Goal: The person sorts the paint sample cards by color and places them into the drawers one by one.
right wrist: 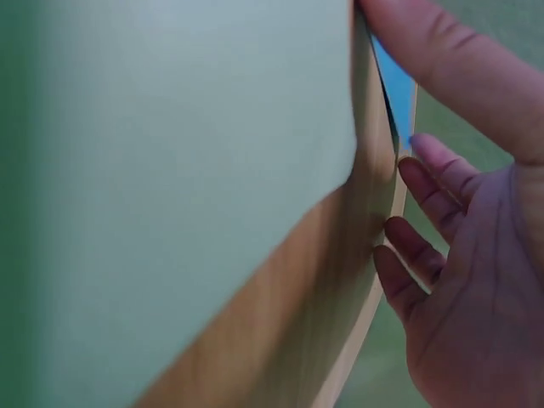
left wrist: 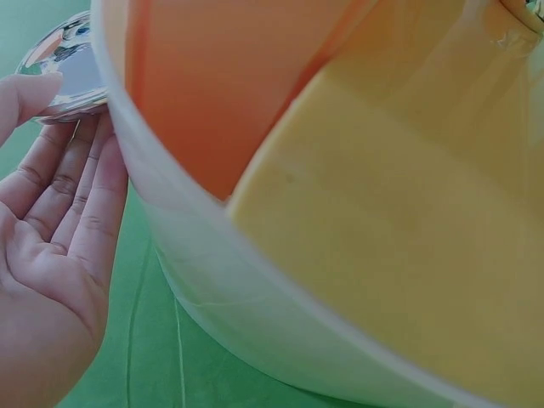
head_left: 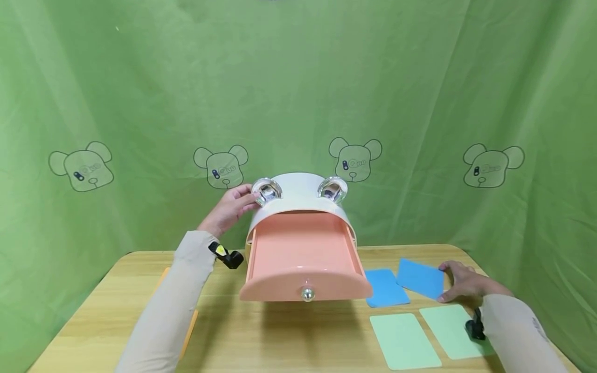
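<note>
A white rounded box [head_left: 298, 189] with two silver ears stands at the middle back of the table, its pink drawer [head_left: 303, 243] pulled out towards me. The drawer front has a silver ball knob [head_left: 307, 294]. My left hand [head_left: 230, 207] pinches the left silver ear [left wrist: 72, 72], thumb in front and fingers behind. At the table's right, my right hand [head_left: 466, 285] holds a blue card [head_left: 422, 278] at its right edge, thumb and forefinger near two corners. The right wrist view shows only a sliver of that card between thumb and fingers.
Another blue card [head_left: 386, 288] lies beside the drawer front. Two pale green cards [head_left: 404, 342] lie nearer me on the right. Orange edges [head_left: 188, 334] show beside my left sleeve. A green curtain [head_left: 298, 93] hangs behind the wooden table [head_left: 224, 331].
</note>
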`<action>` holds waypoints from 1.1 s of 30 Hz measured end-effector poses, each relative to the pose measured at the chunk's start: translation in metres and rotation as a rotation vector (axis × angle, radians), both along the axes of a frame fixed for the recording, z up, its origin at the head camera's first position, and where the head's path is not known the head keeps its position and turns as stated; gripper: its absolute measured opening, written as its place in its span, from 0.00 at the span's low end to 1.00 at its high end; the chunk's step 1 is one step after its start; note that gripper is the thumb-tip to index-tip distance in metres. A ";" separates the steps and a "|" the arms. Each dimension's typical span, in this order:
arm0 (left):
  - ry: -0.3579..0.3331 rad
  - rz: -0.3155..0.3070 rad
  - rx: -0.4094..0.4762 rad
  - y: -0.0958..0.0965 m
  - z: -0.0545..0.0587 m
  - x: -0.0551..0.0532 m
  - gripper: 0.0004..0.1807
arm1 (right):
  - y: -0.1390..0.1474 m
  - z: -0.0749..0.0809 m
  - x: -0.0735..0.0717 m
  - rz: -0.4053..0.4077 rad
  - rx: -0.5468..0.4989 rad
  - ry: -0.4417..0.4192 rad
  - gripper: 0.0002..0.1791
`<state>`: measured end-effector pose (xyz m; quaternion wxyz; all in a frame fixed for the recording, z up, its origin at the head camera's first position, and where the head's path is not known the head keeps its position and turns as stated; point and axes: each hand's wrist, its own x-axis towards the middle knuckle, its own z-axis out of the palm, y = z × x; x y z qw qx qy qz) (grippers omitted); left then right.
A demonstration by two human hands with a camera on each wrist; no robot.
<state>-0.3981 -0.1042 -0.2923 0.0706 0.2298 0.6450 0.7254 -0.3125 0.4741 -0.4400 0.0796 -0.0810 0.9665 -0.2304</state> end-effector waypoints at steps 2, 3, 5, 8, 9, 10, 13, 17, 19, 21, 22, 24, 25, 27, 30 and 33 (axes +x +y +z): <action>-0.005 -0.001 0.005 0.000 0.001 0.000 0.16 | 0.000 -0.001 0.001 0.010 -0.053 0.007 0.50; -0.008 -0.003 0.007 0.000 0.001 0.000 0.16 | 0.001 -0.002 0.001 0.020 -0.085 0.010 0.50; -0.009 -0.007 0.007 0.000 0.001 0.000 0.16 | 0.000 -0.003 0.003 0.047 -0.149 0.012 0.50; -0.011 -0.010 0.006 0.000 0.002 0.000 0.15 | 0.001 -0.005 0.003 0.088 -0.232 0.006 0.48; -0.010 -0.010 0.004 0.000 0.002 0.000 0.15 | 0.001 -0.006 0.004 0.096 -0.249 0.001 0.46; -0.009 -0.010 0.002 0.000 0.002 0.000 0.15 | 0.001 -0.006 0.004 0.101 -0.267 -0.009 0.45; -0.013 -0.007 0.003 0.000 0.002 0.000 0.15 | 0.002 -0.008 0.002 0.108 -0.310 -0.036 0.40; -0.013 -0.004 0.003 0.000 0.002 0.001 0.15 | 0.004 -0.010 0.000 0.138 -0.392 -0.028 0.32; -0.011 -0.002 0.001 0.000 0.003 0.001 0.16 | 0.006 -0.011 -0.002 0.170 -0.475 -0.017 0.27; -0.013 -0.001 -0.002 -0.001 0.003 0.002 0.15 | 0.008 -0.013 -0.003 0.194 -0.552 -0.004 0.23; -0.015 0.001 -0.004 0.000 0.004 0.002 0.15 | 0.009 -0.013 -0.003 0.206 -0.577 0.009 0.22; -0.017 0.001 -0.010 0.000 0.004 0.002 0.15 | 0.010 -0.013 -0.002 0.180 -0.606 0.017 0.21; -0.019 0.002 -0.012 0.000 0.004 0.002 0.15 | 0.010 -0.013 -0.002 0.156 -0.603 0.026 0.22; -0.019 0.007 -0.020 0.000 0.004 0.002 0.16 | 0.010 -0.010 -0.001 0.101 -0.604 0.044 0.23; -0.023 0.015 -0.031 0.000 0.004 0.002 0.16 | 0.010 -0.001 0.001 0.051 -0.626 0.051 0.25; -0.022 0.016 -0.044 0.000 0.004 0.003 0.17 | 0.009 0.019 0.007 0.058 -0.628 0.068 0.26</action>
